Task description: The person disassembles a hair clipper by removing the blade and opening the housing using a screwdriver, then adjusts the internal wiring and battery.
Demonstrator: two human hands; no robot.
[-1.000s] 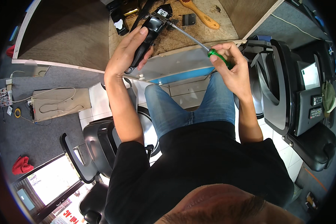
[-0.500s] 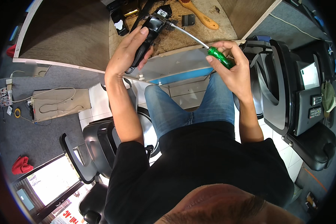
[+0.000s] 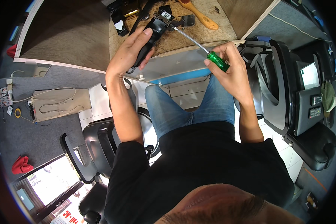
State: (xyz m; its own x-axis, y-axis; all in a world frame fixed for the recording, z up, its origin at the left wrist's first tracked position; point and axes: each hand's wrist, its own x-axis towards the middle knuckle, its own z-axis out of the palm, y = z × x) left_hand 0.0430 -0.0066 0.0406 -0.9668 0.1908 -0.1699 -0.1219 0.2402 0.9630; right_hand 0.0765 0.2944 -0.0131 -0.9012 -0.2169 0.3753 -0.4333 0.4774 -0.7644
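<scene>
My left hand (image 3: 127, 52) is wrapped round a black hair clipper (image 3: 157, 27), its head pointing away from me over the shelf. A screwdriver with a green handle (image 3: 217, 61) is in the closed fingers of my right hand (image 3: 231, 71). The screwdriver's metal shaft (image 3: 192, 40) runs up to the left, its tip at the right side of the clipper head; whether it sits in a screw is too small to tell. Just beyond the head lies a small black part with a light label (image 3: 165, 14). A flat dark metal plate (image 3: 189, 20) rests to its right.
A brush with a wooden handle (image 3: 202, 18) lies on the worn shelf (image 3: 222, 31). Black items (image 3: 119, 23) crowd its left side. Wooden panels (image 3: 71, 33) flank the shelf. Black chairs stand on both sides, the right chair (image 3: 282, 86) close to my arm.
The screwdriver and my right hand have shifted slightly left. The clipper has tilted and moved a little, so more of the labelled part and the plate area shows differently beyond its head.
</scene>
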